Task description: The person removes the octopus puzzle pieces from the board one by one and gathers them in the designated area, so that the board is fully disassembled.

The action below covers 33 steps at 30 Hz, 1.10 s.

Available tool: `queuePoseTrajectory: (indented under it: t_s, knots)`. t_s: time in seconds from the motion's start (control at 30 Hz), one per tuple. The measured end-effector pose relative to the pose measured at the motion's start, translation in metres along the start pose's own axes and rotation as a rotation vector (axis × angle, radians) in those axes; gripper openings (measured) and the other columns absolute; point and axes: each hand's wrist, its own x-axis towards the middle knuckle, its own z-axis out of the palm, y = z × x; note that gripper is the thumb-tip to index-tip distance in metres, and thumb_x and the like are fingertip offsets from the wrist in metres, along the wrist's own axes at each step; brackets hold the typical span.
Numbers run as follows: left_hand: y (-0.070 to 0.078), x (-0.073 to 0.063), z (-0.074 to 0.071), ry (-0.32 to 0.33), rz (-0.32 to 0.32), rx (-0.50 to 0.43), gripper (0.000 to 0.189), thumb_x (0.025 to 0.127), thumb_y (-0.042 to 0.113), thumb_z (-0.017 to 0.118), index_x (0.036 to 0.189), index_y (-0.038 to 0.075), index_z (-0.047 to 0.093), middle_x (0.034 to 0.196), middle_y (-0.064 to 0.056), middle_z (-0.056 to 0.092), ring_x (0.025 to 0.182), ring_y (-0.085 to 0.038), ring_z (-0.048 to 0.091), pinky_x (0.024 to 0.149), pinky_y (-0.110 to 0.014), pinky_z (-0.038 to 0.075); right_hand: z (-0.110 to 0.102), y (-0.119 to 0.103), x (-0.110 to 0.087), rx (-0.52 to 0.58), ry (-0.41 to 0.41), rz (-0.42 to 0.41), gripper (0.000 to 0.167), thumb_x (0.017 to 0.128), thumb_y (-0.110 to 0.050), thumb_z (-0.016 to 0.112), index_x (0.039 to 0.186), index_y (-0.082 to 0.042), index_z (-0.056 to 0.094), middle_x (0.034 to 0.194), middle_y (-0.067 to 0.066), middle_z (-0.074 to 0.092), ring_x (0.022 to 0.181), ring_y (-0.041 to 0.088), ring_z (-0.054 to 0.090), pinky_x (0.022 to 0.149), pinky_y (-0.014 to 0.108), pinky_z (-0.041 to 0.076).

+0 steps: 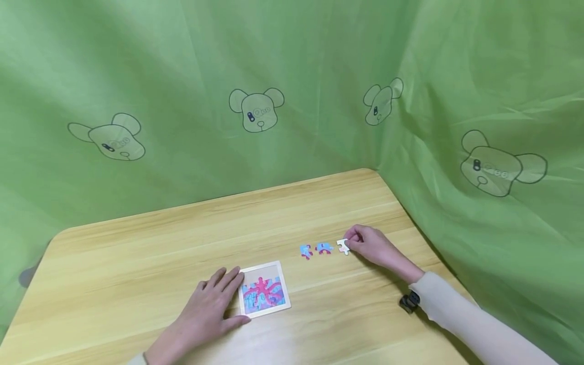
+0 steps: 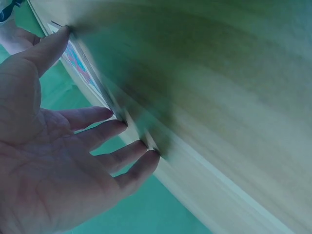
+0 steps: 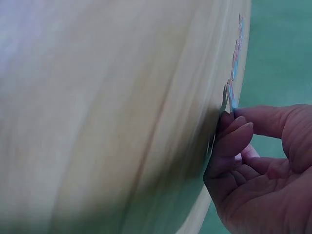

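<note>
A: Pale sleeve (image 1: 474,317) nearest in the head view, leading to a right hand (image 1: 373,246) pinching a whitish jigsaw piece (image 1: 342,247), just right of two loose pieces (image 1: 324,248) on the bench (image 1: 150,243). Probably lined up for easy picking.

B: And the left hand (image 1: 207,306)?

A: Spread along the left side of a part-filled frame (image 1: 286,291), maybe to stop sliding.

B: Check the left wrist view: thumb (image 2: 52,46) and fingertips (image 2: 144,165) apart at the frame's edge, not clamped round anything.

A: Right wrist view: grip together on the piece, by one edge, likely to leave the rest free. Can't tell if touching the bench, tbh.
</note>
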Motion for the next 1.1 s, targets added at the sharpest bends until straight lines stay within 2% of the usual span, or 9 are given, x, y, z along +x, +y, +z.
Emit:
queuePoseTrajectory:
  t_s: [0.33, 0.77, 1.1]
  knots:
    - [-0.0009, 0.0019, -0.0029, 0.007, 0.009, 0.005, 0.093, 0.095, 0.059, 0.08, 0.162, 0.001, 0.05, 0.169, -0.017, 0.045, 0.151, -0.049, 0.042, 0.105, -0.069, 0.047, 0.0001, -0.002, 0.0016, -0.032, 0.023, 0.015, 0.011, 0.106, -0.01, 0.069, 0.109, 0.001, 0.069, 0.09, 0.005, 0.063, 0.083, 0.02, 0.058, 0.076, 0.035, 0.053]
    - [-0.0009, 0.0021, -0.0075, 0.009, 0.015, 0.004, 0.093, 0.095, 0.06, 0.08, 0.161, 0.001, 0.051, 0.168, -0.018, 0.046, 0.15, -0.05, 0.043, 0.104, -0.07, 0.048, 0.0018, 0.0005, 0.0049, -0.035, 0.037, 0.001, 0.011, 0.108, -0.009, 0.067, 0.113, 0.001, 0.069, 0.091, 0.004, 0.062, 0.083, 0.02, 0.056, 0.076, 0.035, 0.051]
    - [0.0, -0.0016, -0.0018, 0.006, 0.013, -0.016, 0.093, 0.095, 0.06, 0.079, 0.161, 0.001, 0.05, 0.168, -0.017, 0.045, 0.151, -0.05, 0.042, 0.105, -0.072, 0.046, 0.0053, -0.0005, -0.0028, -0.039, 0.043, 0.014, 0.014, 0.11, -0.012, 0.066, 0.116, 0.0, 0.068, 0.092, 0.004, 0.061, 0.083, 0.02, 0.056, 0.075, 0.035, 0.05]
